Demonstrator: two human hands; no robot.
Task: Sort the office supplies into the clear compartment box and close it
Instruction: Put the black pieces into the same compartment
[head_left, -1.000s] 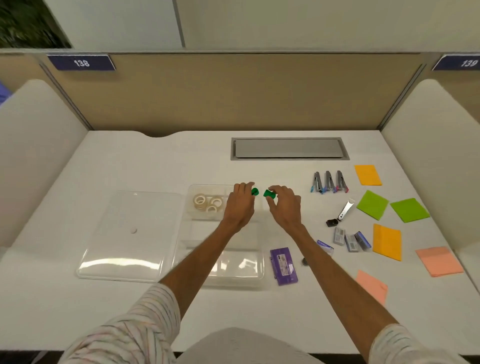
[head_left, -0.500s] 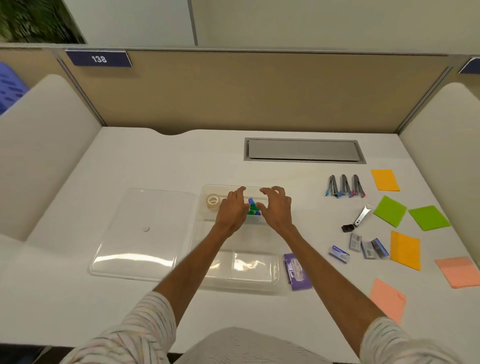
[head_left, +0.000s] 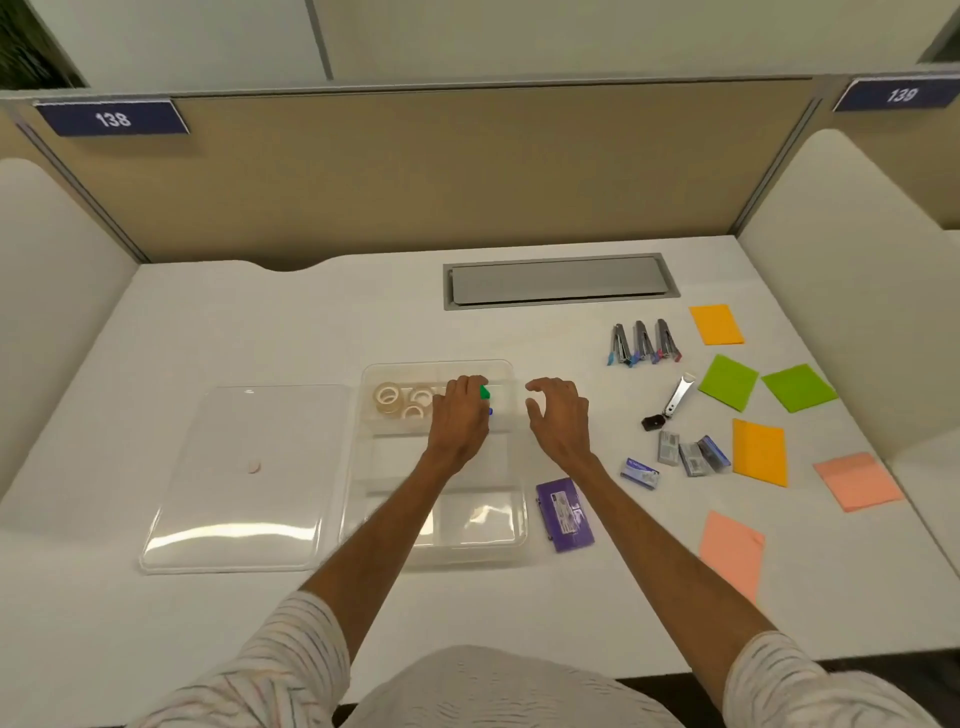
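So the clear compartment box (head_left: 483, 519) sits mid-desk with its long axis running straight away from the person, lid (head_left: 244, 478) lying flat just left of it; tape rolls (head_left: 402, 402) are in the far-left compartment. Left hand (head_left: 460, 421) is curled down over the far-right compartment, a green piece (head_left: 484, 392) peeking out past its fingers, and honestly can't tell if it's pinching it or just touching; right hand (head_left: 558, 421) hovers just right of the box, fingers loose, holding nothing. Purple case (head_left: 565, 514) lies beside the box's near right corner, lengthwise roughly the same way.

Left hand (head_left: 460, 415) over clear box (head_left: 483, 525), right hand (head_left: 558, 418) spread beside it
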